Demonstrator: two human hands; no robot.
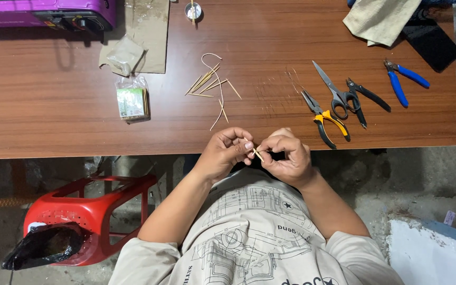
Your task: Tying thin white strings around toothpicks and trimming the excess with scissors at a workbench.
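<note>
Both hands pinch one thin wooden stick (257,154): left hand (227,153) and right hand (287,158), fingers curled shut. Beyond, a clear plastic bag (132,98) holds a small green packet.

The thin pale wooden stick (257,154) shows only as a short piece between the two hands; the rest lies behind the fingers (246,146), and its full length cannot be told. The left hand (227,152) and right hand (287,156) curl inward, so their palms are out of sight. The purple box-shaped machine (46,12) is cut off by the top edge, as are the small round metal cup (193,10) and the beige folded cloth (380,19). The small clear plastic packet with green contents (132,100) is too small to make out. The long brown wooden tabletop (54,111) runs past the left edge.
</note>
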